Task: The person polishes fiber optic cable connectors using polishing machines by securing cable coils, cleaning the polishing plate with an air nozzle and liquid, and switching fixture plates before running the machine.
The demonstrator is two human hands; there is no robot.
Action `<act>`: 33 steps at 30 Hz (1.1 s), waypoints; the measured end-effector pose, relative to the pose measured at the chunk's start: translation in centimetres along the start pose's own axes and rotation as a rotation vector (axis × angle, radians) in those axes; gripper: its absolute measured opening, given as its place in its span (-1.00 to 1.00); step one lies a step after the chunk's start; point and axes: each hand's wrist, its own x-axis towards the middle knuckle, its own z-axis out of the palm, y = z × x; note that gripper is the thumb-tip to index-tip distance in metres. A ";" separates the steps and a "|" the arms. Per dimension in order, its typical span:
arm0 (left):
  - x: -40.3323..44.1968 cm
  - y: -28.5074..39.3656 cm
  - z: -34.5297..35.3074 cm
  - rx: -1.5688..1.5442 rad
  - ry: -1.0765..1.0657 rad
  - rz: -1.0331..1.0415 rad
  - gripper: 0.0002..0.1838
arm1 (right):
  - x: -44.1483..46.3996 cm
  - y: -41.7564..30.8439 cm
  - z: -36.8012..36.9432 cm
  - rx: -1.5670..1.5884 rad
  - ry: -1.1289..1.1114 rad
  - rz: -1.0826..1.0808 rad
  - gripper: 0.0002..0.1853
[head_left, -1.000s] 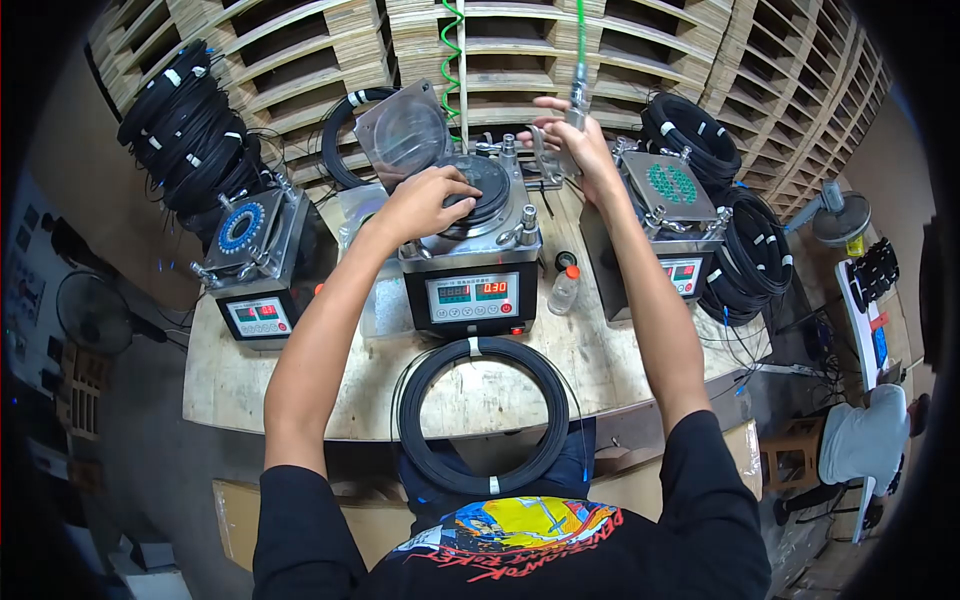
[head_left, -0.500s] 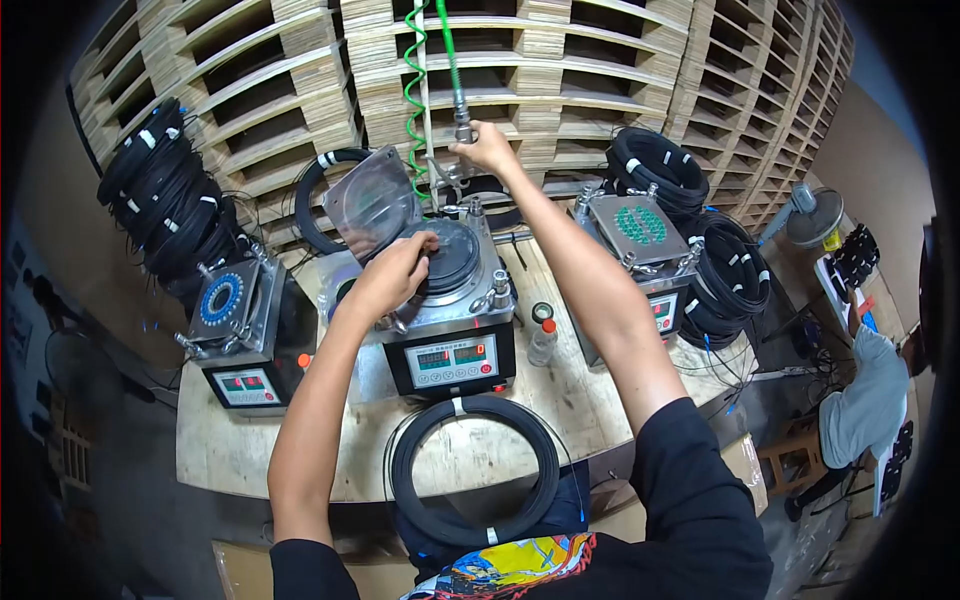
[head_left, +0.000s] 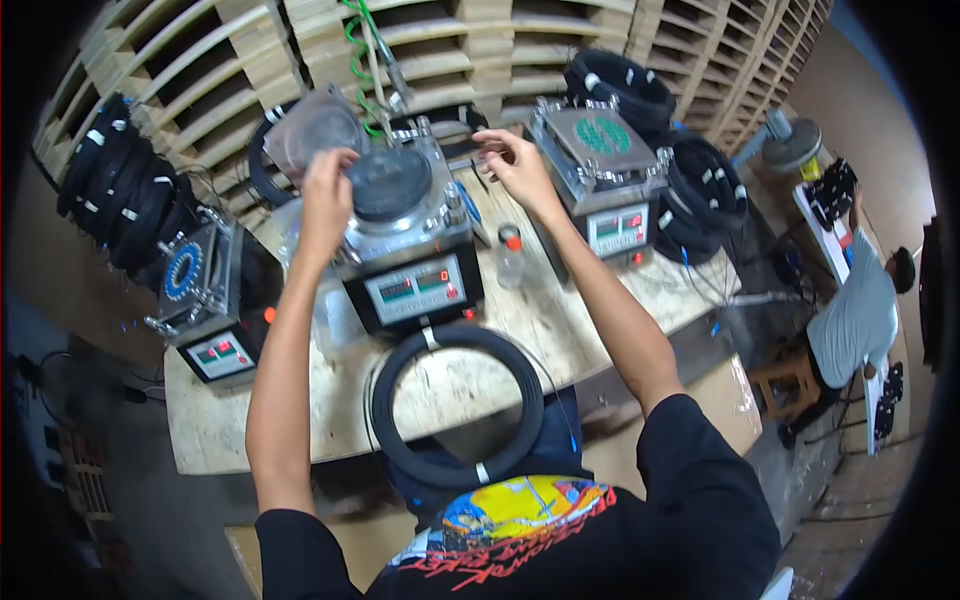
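- Three machines on one table [head_left: 215, 430]: left machine [head_left: 218, 353], middle machine [head_left: 415, 288], right machine [head_left: 616, 230].
- One black disc [head_left: 392, 185] atop the middle machine; one raised lid [head_left: 312, 130] behind it.
- One cable coil [head_left: 386, 400] in front.
- Two hands: left hand [head_left: 326, 190] by the disc's left edge, fingers bent, grip unclear; right hand [head_left: 515, 170] empty, fingers loosely parted.
- Earlier the right hand held the air gun [head_left: 398, 86]; now that hangs apart.

The left hand [head_left: 326, 190] is stretched forward with fingers [head_left: 340, 157] bent, and the right hand [head_left: 517, 170], well to its right, has loosely curled, parted fingers.
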 end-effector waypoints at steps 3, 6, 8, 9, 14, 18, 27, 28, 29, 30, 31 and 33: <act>-0.9 -0.2 0.1 0.059 0.197 -0.161 -0.76 | -7.2 1.2 -1.3 -0.079 0.119 0.095 -0.60; -1.7 -0.2 0.4 0.235 0.297 -0.267 -0.74 | -13.1 5.2 -1.7 -0.138 0.202 0.113 -0.57; -2.1 0.3 0.6 0.401 0.451 -0.378 -0.68 | -16.2 7.5 -1.5 -0.146 0.298 0.207 -0.52; -2.3 0.4 0.6 0.406 0.448 -0.378 -0.68 | -17.2 7.9 -1.1 -0.141 0.297 0.209 -0.52; -2.7 -1.2 1.3 0.166 0.507 -0.342 -0.58 | -19.4 13.2 0.4 -0.263 0.146 0.289 -0.22; -2.5 -1.0 1.0 0.003 0.439 -0.443 -0.53 | -17.6 14.2 1.4 -0.147 0.091 0.286 -0.26; -2.6 -1.5 1.5 -0.072 0.476 -0.514 -0.49 | -6.1 3.4 -2.1 -0.092 -0.040 0.064 -0.46; -2.6 -1.2 1.5 -0.053 0.485 -0.498 -0.49 | -4.1 1.9 -2.5 -0.219 -0.096 -0.019 -0.45; -2.6 -0.9 1.4 -0.037 0.493 -0.482 -0.50 | -2.2 0.1 -2.9 -0.348 -0.148 -0.103 -0.43; -2.5 -0.6 1.4 -0.059 0.494 -0.501 -0.51 | -0.6 -2.6 -2.7 -0.387 -0.216 -0.120 -0.38; -2.5 -0.4 1.3 -0.059 0.503 -0.501 -0.51 | 0.6 -4.9 -2.4 -0.516 -0.291 -0.196 -0.35; -2.5 0.0 1.0 -0.140 0.460 -0.589 -0.51 | 2.7 -6.6 -1.4 -0.824 -0.378 -0.224 -0.34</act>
